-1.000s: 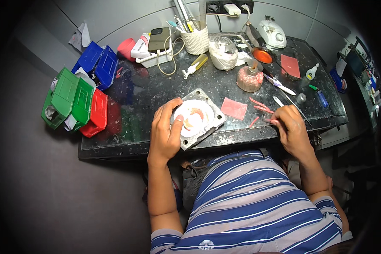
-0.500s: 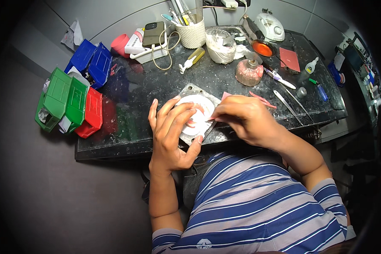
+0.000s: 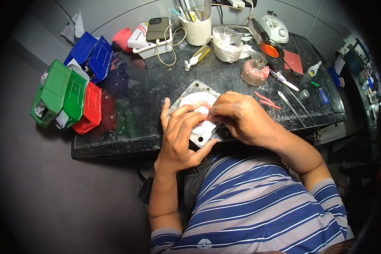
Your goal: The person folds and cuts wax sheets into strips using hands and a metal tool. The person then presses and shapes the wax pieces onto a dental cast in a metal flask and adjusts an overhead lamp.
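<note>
A white plaster cast (image 3: 190, 99) with pink wax on its top lies on a grey metal plate (image 3: 196, 84) with holes, near the table's front edge. My left hand (image 3: 180, 137) spreads over its left side; fingertips touch the cast near the wax while the thumb reaches to the plate's near edge. From the other side my right hand (image 3: 241, 116) pinches at the cast, thumb and forefinger closed on a small pink wax strip (image 3: 208, 115) that they mostly hide. The fingertips of both hands nearly meet there.
Pink wax strips (image 3: 266, 100), a metal tweezers-like tool (image 3: 291, 109) and a pinkish spirit burner (image 3: 255, 73) are right of my hands. Behind stand a bag-lined bowl (image 3: 227, 46), a dropper bottle (image 3: 197, 57) and a pen cup (image 3: 197, 31). Coloured bins (image 3: 86, 108) line the left edge.
My left hand has moved right, its fingertips closer to my right hand's over the cast. The pink strip at my right fingertips is now more hidden. The view has shifted slightly.
</note>
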